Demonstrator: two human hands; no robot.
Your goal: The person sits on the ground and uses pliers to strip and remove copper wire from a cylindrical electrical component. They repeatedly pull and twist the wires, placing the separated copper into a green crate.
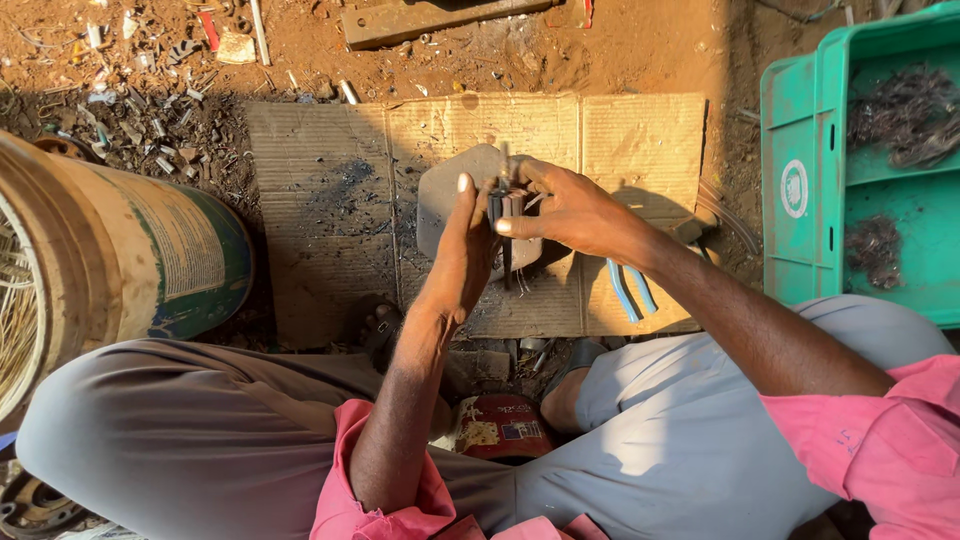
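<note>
The fingers of the left hand (462, 255) and the right hand (565, 208) pinch a small dark metal part (503, 208) between them, the left gripping it from the left side, the right thumb and forefinger clamping it from the right. The part is narrow, blackish and upright, with thin pale wires (520, 280) trailing from its lower end; finer detail is too small to tell. It is held above a flat grey metal plate (447, 190) that lies on a sheet of corrugated cardboard (330, 200). Blue-handled pliers (630, 290) rest on the cardboard just beside the right forearm. A large drum (150, 260) lies on its side at the left, and a green plastic crate (810, 190) holding dark scrap stands at the right. The ground is reddish dirt (620, 45) scattered with small metal scraps (150, 110), in strong sunlight.
</note>
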